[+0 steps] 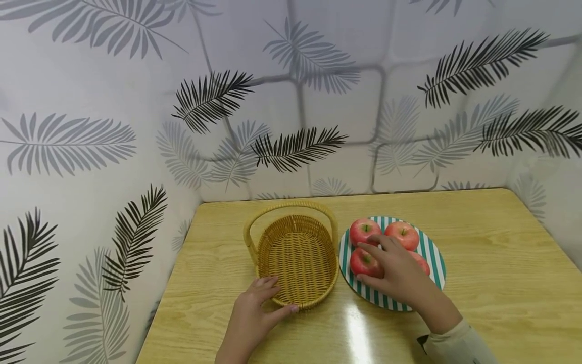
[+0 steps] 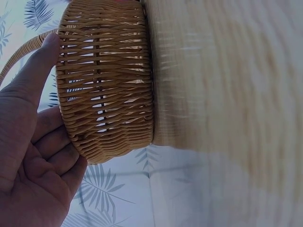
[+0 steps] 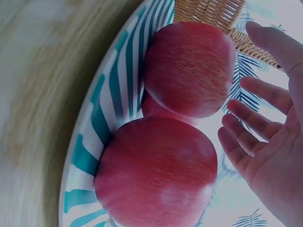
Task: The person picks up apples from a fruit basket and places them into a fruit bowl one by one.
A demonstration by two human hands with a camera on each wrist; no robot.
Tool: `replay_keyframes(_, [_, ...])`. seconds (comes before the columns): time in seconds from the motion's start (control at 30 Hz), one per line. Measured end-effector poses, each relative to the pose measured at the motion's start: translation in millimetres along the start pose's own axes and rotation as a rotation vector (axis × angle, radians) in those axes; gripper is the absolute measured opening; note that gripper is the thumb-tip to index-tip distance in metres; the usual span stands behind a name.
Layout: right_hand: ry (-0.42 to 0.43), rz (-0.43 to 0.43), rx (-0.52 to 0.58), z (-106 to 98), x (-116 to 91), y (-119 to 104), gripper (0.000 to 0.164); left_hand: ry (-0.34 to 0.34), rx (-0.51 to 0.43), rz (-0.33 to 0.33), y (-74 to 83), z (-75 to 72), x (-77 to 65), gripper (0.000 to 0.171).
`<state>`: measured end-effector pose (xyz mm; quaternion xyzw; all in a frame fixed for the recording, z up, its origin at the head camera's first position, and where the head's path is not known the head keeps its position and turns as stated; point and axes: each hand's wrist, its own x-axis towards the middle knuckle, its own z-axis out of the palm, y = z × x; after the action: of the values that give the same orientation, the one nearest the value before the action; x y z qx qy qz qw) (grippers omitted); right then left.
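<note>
A round woven basket (image 1: pixel 297 298) with an arched handle stands in the middle of the table. My left hand (image 1: pixel 252 313) holds its near-left rim, thumb along the front and fingers over the edge; the fingertips drop behind the rim in the left wrist view. To the right, several red apples sit on a plate (image 1: pixel 434 253) with green and white stripes. Over the front left apple (image 1: pixel 364 263) hovers my right hand (image 1: pixel 400 270), fingers spread. In the right wrist view the palm and fingers (image 3: pixel 258 123) stand apart from that apple (image 3: pixel 189 68), holding nothing.
The wooden table (image 1: pixel 495 263) backs onto a wall (image 1: pixel 318 111) with a leaf pattern. The basket handle (image 1: pixel 291 203) arches upright toward the back. Plate and basket stand side by side, their rims close together. Another apple (image 1: pixel 402 235) lies at the plate's back right.
</note>
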<state>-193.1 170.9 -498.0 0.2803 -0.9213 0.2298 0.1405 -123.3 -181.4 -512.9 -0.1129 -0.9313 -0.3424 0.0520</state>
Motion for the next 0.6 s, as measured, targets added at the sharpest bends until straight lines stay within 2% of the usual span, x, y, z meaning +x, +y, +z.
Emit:
replay_keyframes(0.27, [0.063,-0.03,0.02,-11,0,-7,0.057,0.02,0.024,0.03,2.2,-0.8,1.5,0.07])
replay_keyframes(0.43, [0.085,-0.012,0.035,-20,-2,-8,0.061,0.015,0.044,0.05,5.2,-2.9,2.9,0.071])
replay_keyframes(0.6, [0.106,-0.042,0.057,-23,-4,-6,0.059,0.006,0.061,0.056,4.7,-3.0,2.8,0.07])
